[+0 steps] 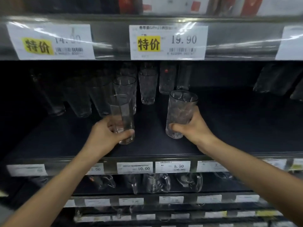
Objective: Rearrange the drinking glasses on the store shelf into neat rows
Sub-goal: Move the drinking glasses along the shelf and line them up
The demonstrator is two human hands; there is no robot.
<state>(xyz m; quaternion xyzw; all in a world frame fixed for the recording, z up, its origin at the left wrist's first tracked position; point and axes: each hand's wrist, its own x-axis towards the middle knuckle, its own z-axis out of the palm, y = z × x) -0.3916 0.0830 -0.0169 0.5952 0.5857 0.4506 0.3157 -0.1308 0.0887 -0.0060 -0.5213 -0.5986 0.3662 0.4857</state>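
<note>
On the dark middle shelf (pixel 155 148), my left hand (pixel 105 133) grips a tall clear smooth glass (pixel 122 112) near its base. My right hand (pixel 195 125) holds a tall clear textured glass (pixel 180 110) around its lower half. Both glasses stand upright towards the front of the shelf, about a hand's width apart. Behind them stand more clear glasses: one (pixel 125 89) right behind the left glass, a textured one (pixel 148 86) in the middle, and two further back (pixel 167 77). Several dim glasses (pixel 78 99) stand to the left.
The upper shelf edge carries price labels (pixel 168 41) close above the glasses. More glasses (pixel 275 79) sit at the far right of the same shelf. The lower shelf holds glass mugs (pixel 157 182) behind a strip of price tags (pixel 172 166).
</note>
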